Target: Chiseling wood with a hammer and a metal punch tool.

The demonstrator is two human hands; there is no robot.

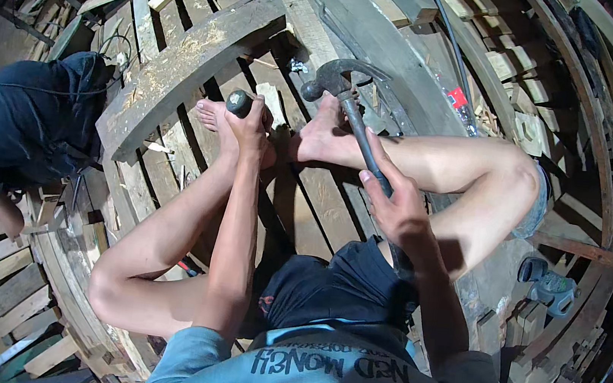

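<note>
My left hand (253, 130) is closed round an upright tool with a dark, round handle end (239, 103), its top worn pale. The rest of that tool is hidden below my fist. In my right hand (399, 207) is a claw hammer (364, 143), gripped by its dark handle. The hammer's head is raised to the right of my left hand, above my right foot. A thick curved piece of wood (185, 62) lies just beyond my left hand, with pale shavings on its top. My bare feet are beside the tools on the slatted boards (325, 194).
A person in a dark hooded top (36, 120) bends over at the left. Stacked wood pieces (19, 286) fill the lower left. More curved timbers (406, 66) stand at the upper right. A pair of sandals (554, 291) sits at the right. A red object (456, 97) lies among scraps.
</note>
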